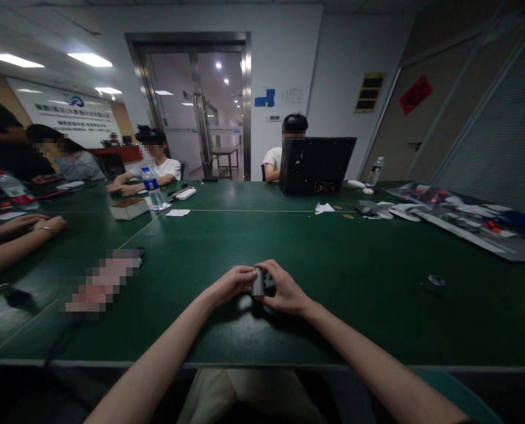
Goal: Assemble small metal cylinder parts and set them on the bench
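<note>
A small silver-grey metal cylinder (257, 282) stands upright between my hands, low over the green table (355, 253). My left hand (232, 285) pinches its left side, thumb and fingers closed on it. My right hand (285, 287) curves round from the right, with fingers at the top and the thumb near the bottom. Both hands appear to grip it. Whether its base touches the table cannot be made out. To the right lies a small dark round object (434, 283) with a shiny top.
At left lie a blurred-out flat object (105, 280) with a cord and a small black item (15, 294). A person's forearms (19, 238) rest there. Farther back are a box (129, 208), a water bottle (152, 189), a black case (317, 166) and clutter (474, 218); several people sit around.
</note>
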`<state>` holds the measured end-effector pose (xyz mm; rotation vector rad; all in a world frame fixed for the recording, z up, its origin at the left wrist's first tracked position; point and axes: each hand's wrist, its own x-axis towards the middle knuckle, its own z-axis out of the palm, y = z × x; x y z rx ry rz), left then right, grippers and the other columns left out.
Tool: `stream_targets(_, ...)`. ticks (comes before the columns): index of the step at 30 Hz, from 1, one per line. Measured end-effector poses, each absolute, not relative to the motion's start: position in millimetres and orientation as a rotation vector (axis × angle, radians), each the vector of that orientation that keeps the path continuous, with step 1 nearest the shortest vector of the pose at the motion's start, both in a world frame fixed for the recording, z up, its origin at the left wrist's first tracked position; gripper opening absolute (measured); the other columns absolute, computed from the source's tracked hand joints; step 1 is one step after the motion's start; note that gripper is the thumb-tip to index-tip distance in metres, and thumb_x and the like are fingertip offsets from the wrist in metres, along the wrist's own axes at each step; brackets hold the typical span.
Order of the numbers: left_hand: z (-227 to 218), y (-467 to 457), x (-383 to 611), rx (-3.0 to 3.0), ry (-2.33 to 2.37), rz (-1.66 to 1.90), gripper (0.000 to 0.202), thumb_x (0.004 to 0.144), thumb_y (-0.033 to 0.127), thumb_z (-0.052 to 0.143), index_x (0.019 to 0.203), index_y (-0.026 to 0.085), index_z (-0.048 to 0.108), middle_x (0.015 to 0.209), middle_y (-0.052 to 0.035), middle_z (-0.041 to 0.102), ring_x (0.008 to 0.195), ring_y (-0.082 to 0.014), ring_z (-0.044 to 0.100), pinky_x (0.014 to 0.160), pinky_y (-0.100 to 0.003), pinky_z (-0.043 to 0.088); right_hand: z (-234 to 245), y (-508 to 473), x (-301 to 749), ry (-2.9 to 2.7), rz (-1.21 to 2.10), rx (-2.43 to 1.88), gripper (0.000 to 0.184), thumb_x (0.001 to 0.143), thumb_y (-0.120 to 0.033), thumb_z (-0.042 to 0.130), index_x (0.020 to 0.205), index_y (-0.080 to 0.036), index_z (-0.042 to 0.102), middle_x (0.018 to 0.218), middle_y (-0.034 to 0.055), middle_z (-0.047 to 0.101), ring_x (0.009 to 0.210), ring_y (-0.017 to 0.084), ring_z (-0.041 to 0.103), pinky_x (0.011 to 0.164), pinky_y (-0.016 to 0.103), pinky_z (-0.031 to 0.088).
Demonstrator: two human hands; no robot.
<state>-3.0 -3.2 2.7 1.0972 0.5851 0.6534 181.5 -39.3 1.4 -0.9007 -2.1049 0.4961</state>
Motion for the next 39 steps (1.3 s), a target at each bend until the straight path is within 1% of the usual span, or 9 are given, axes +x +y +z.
stream_targets(4,2.2,-3.9,-2.9,1.087,0.589,0.659,0.030,0.076,0.031,0.069,0.094,0.008,0.065,0.084,-0.0079,0.063,0.073,-0.0119,0.059,0.070,-0.023,0.045,2.7,-39.7,182.0,-2.104,0.489,-0.918,0.058,0.065,-0.022,0.070,0.118,-0.019,0.047,0.110,0.0082,0.052,0.101,0.021,0.052,0.087,0.033,0.044)
stream_targets(8,4.7,-5.1,-2.3,1.108,0.595,0.681,0.030,0.075,0.031,0.071,0.095,0.011,0.062,0.090,-0.0071,0.061,0.078,-0.0138,0.060,0.074,-0.027,0.047,0.4,-39.0,182.5,-2.072,0.481,-0.945,0.059,0.066,-0.024,0.069,0.119,-0.018,0.045,0.111,0.0091,0.053,0.101,0.021,0.053,0.089,0.035,0.044)
stream_targets(12,6.6,-5.7,-2.2,1.149,0.634,0.719,0.032,0.070,0.029,0.075,0.093,0.013,0.059,0.089,-0.0054,0.060,0.080,-0.0149,0.061,0.074,-0.029,0.049,-4.1,-37.3,182.7,-2.057,0.477,-0.983,0.062,0.064,-0.021,0.067,0.120,-0.018,0.042,0.114,0.0097,0.053,0.103,0.021,0.054,0.090,0.035,0.044)
stream_targets(17,7.6,-6.3,-2.1,1.201,0.683,0.706,0.032,0.066,0.028,0.078,0.087,0.014,0.058,0.083,-0.0033,0.061,0.078,-0.0138,0.060,0.074,-0.028,0.049,-5.1,-37.5,182.7,-2.069,0.488,-1.012,0.063,0.063,-0.016,0.064,0.122,-0.019,0.040,0.116,0.0093,0.053,0.104,0.021,0.053,0.090,0.035,0.044)
stream_targets(21,8.6,-6.3,-1.5,1.202,0.688,0.690,0.031,0.066,0.026,0.078,0.087,0.013,0.059,0.082,-0.0032,0.061,0.077,-0.0136,0.060,0.073,-0.028,0.049,-4.4,-38.5,182.5,-2.070,0.484,-0.983,0.063,0.062,-0.014,0.062,0.121,-0.020,0.041,0.113,0.0083,0.052,0.100,0.020,0.053,0.087,0.034,0.045)
stream_targets(26,9.5,-6.3,-1.3,1.181,0.684,0.686,0.029,0.070,0.027,0.075,0.089,0.011,0.062,0.088,-0.0065,0.062,0.080,-0.0145,0.061,0.074,-0.026,0.049,-3.9,-38.3,182.6,-2.082,0.474,-0.954,0.065,0.062,-0.014,0.062,0.123,-0.019,0.040,0.115,0.0088,0.051,0.104,0.021,0.052,0.090,0.035,0.043)
stream_targets(32,8.8,-6.3,-2.6,1.148,0.576,0.670,0.032,0.073,0.026,0.072,0.100,0.009,0.064,0.097,-0.0120,0.064,0.086,-0.0182,0.062,0.081,-0.031,0.048,0.7,-40.1,182.9,-2.094,0.480,-0.957,0.066,0.062,-0.013,0.061,0.124,-0.020,0.041,0.116,0.0090,0.050,0.106,0.023,0.050,0.092,0.036,0.042)
stream_targets(36,9.2,-7.4,-3.1,1.118,0.559,0.659,0.034,0.073,0.024,0.072,0.102,0.010,0.064,0.100,-0.0128,0.064,0.090,-0.0191,0.062,0.083,-0.031,0.047,2.9,-40.9,182.6,-2.103,0.472,-0.972,0.065,0.061,-0.014,0.062,0.124,-0.021,0.043,0.115,0.0083,0.050,0.104,0.022,0.051,0.091,0.035,0.043)
stream_targets(39,9.3,-8.0,-2.5,1.131,0.574,0.667,0.033,0.076,0.029,0.070,0.102,0.010,0.064,0.098,-0.0120,0.064,0.088,-0.0177,0.062,0.081,-0.029,0.047,3.5,-41.5,181.9,-2.111,0.460,-0.988,0.065,0.061,-0.014,0.062,0.123,-0.020,0.044,0.114,0.0079,0.050,0.103,0.021,0.051,0.089,0.033,0.044)
